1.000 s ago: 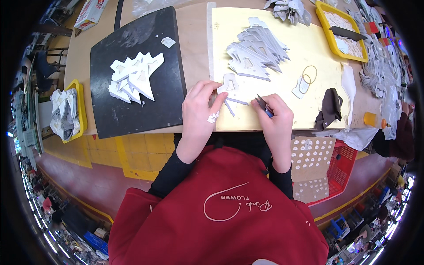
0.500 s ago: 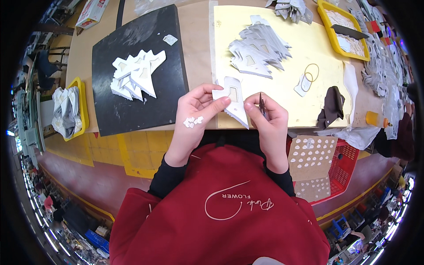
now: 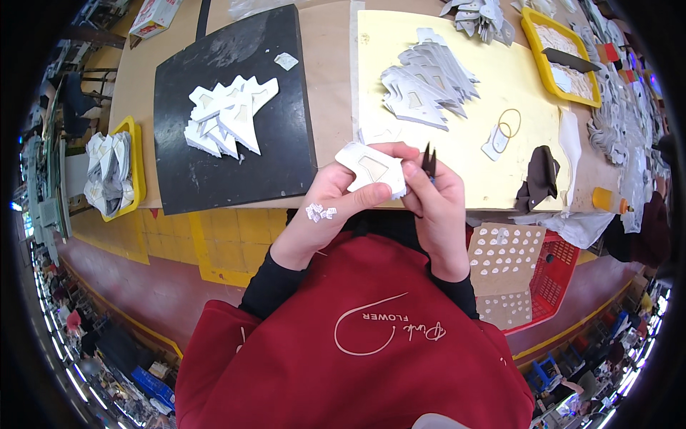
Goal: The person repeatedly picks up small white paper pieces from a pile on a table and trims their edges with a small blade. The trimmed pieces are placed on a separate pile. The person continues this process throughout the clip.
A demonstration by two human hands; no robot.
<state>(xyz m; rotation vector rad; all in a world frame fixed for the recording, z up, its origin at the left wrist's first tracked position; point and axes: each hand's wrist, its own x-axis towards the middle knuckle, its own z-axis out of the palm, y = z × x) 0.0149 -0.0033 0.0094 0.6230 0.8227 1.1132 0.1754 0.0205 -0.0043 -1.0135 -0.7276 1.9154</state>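
Note:
Over the table's front edge, my left hand [image 3: 332,191] holds a white shoe-upper piece [image 3: 368,168] with a beige inset, thumb on top and fingers underneath. Several small white stickers [image 3: 320,212] cling to the skin at the base of that thumb. My right hand [image 3: 437,196] pinches the piece's right end. The same hand keeps a pair of small snips [image 3: 429,161], dark tips pointing up and away; their handles are mostly hidden in the palm. To the left, similar white pieces [image 3: 230,114] lie heaped on a black board [image 3: 279,154]. A fanned stack of grey-white pieces [image 3: 427,82] rests on a yellow sheet [image 3: 525,100].
Rubber bands and a tag [image 3: 498,141] lie right of the stack, near a dark cloth [image 3: 539,179]. Yellow baskets stand at far left [image 3: 136,168] and far right [image 3: 547,68]. An orange bottle [image 3: 607,200] lies at the right edge. Below is a red crate [image 3: 557,275] with a stickered cardboard [image 3: 506,250].
The piece has been turned over and swung from pointing downward to lying crosswise. My right thumb now presses on its end, and the snips stay in that hand.

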